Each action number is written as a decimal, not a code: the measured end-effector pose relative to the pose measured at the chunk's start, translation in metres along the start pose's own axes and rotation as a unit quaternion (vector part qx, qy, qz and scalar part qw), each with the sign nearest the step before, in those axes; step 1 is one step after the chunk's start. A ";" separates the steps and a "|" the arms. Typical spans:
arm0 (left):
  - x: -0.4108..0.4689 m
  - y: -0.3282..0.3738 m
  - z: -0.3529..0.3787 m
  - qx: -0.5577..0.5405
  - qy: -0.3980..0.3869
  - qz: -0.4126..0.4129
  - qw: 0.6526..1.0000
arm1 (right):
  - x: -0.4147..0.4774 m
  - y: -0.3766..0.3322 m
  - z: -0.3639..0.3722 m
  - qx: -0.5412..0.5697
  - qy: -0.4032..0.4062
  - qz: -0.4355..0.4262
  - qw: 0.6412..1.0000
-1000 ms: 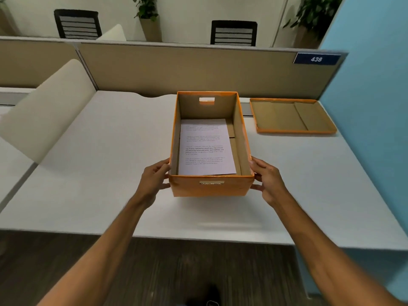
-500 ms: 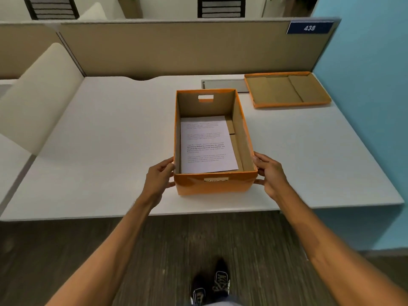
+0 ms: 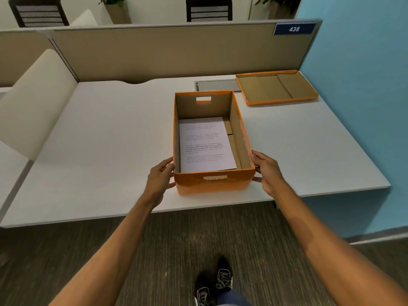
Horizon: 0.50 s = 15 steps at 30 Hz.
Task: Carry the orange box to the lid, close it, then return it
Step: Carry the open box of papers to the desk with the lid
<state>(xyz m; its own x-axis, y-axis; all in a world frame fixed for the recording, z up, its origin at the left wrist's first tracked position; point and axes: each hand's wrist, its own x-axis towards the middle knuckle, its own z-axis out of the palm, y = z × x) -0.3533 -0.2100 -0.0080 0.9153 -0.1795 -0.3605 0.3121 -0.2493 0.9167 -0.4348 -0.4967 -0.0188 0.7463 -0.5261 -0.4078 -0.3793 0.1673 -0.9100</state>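
Note:
An open orange box (image 3: 213,184) stands near the front edge of the white desk (image 3: 106,146), with a printed sheet of paper (image 3: 205,144) lying flat inside. My left hand (image 3: 160,178) presses against its left side and my right hand (image 3: 266,171) against its right side, both near the front corners. The orange lid (image 3: 277,87) lies upside down at the desk's back right corner, apart from the box.
A beige partition (image 3: 176,51) with a blue "438" sign (image 3: 294,29) backs the desk. A grey cable flap (image 3: 217,85) sits between box and lid. A blue wall (image 3: 364,96) stands at right, a cream divider (image 3: 35,102) at left.
The box has come toward the desk's front edge with both hands on its sides. My view has pulled back and tilted down, so the floor and my shoes show.

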 end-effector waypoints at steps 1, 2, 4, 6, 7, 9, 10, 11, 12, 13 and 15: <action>0.000 0.000 -0.001 0.013 0.002 0.006 1.000 | 0.000 0.000 0.000 -0.007 0.006 -0.006 1.000; -0.001 -0.001 -0.002 0.031 0.008 0.014 0.999 | 0.000 0.000 0.000 -0.013 0.013 -0.013 1.000; -0.001 -0.001 -0.002 0.085 0.027 0.035 0.995 | 0.000 -0.001 -0.001 -0.032 0.026 -0.030 0.999; -0.002 0.002 -0.001 0.141 0.052 0.066 0.986 | -0.001 -0.004 -0.002 -0.057 0.036 -0.052 0.996; -0.003 0.004 0.001 0.161 0.062 0.086 0.981 | -0.003 -0.006 -0.003 -0.068 0.038 -0.062 0.995; -0.003 0.012 0.004 0.181 0.076 0.124 0.973 | -0.004 -0.008 -0.005 -0.093 0.040 -0.083 0.991; -0.002 0.016 0.006 0.189 0.081 0.141 0.968 | -0.004 -0.010 -0.007 -0.108 0.042 -0.094 0.989; -0.002 0.021 0.008 0.197 0.083 0.157 0.964 | -0.005 -0.012 -0.009 -0.124 0.045 -0.104 0.986; -0.001 0.027 0.012 0.206 0.081 0.172 0.960 | -0.004 -0.014 -0.011 -0.137 0.048 -0.112 0.983; 0.000 0.032 0.016 0.215 0.075 0.189 0.955 | -0.004 -0.016 -0.013 -0.150 0.050 -0.119 0.980; -0.001 0.044 0.028 0.228 0.058 0.222 0.946 | -0.004 -0.022 -0.020 -0.173 0.053 -0.134 0.974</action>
<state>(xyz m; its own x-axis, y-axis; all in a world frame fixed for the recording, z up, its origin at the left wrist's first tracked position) -0.3474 -0.2479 0.0276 0.9603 -0.2643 0.0892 -0.2287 -0.5630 0.7942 -0.4400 -0.5148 0.0038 0.7904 -0.5982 -0.1318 -0.3536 -0.2698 -0.8957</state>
